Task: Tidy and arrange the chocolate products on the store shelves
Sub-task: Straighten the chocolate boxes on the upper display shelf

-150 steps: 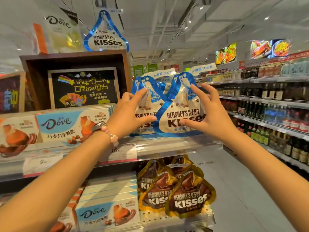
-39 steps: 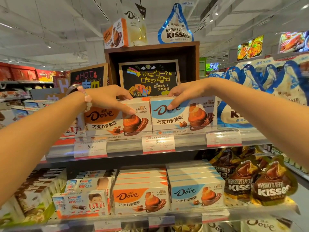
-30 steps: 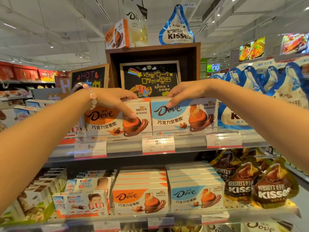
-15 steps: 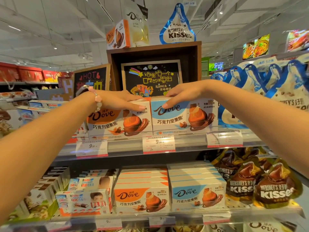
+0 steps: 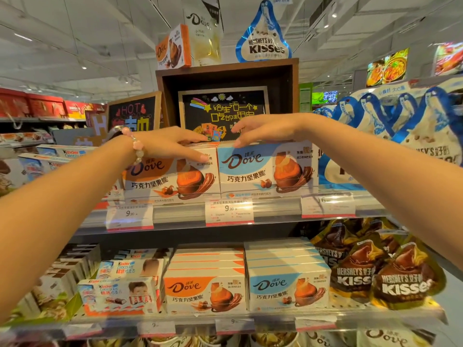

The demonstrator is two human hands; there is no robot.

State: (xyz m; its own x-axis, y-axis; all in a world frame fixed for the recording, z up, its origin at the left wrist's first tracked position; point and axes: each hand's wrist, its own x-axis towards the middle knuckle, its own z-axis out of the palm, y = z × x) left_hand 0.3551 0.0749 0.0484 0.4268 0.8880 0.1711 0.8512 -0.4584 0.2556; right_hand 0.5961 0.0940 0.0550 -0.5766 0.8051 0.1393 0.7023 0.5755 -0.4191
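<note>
**On the upper shelf: two rows of Dove boxes under flat hands**

On the upper shelf (image 5: 250, 222) stand the orange Dove box (image 5: 172, 179) and, touching its right side, the blue Dove box (image 5: 268, 169), each fronting a row that runs back. The left hand (image 5: 167, 144) lies over the top front edge of the orange box, fingers straight, thumb down the face; its grip is apart, clamping nothing. The right hand (image 5: 263, 128) reaches flat over the blue box's top, fingertips at the front corner, grip likewise apart.

These look like light, stiff cardboard cartons with smooth printed faces, likely to slide easily and to dent at the corners if squeezed. Pressing on the top and front panels, or taking the two short ends, seems the safer hold.

Just right, soft blue-and-white Kisses bags (image 5: 411, 136) crowd the blue box. Behind stands a chalkboard sign (image 5: 223, 111) in a wooden crate (image 5: 294, 96). Price tags (image 5: 229, 211) hang on the shelf lip. Below sit more Dove cartons (image 5: 288, 289), Kinder boxes (image 5: 120, 294) and brown Kisses bags (image 5: 403, 281).
</note>
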